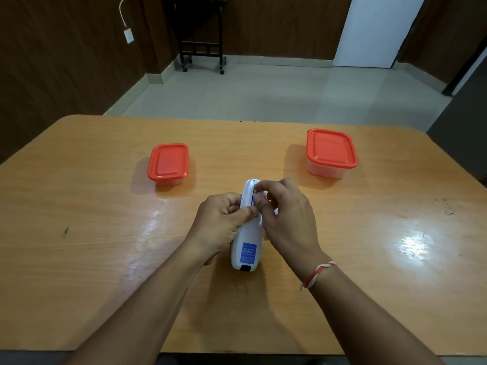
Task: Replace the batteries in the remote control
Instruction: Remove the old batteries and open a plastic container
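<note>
**Wooden counter, remote held back-side up**

On the glossy wooden counter, the left hand is wrapped around a white remote, held at mid-counter. The right hand pinches at its open battery slot with curled fingertips. Two red-lidded boxes, one left and one right, sit beyond.

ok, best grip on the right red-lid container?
Probably the right container by its two long side walls just under the lid rim, coming from above. The lid is shut and flat, it stands upright on the table, with space all round.
</note>
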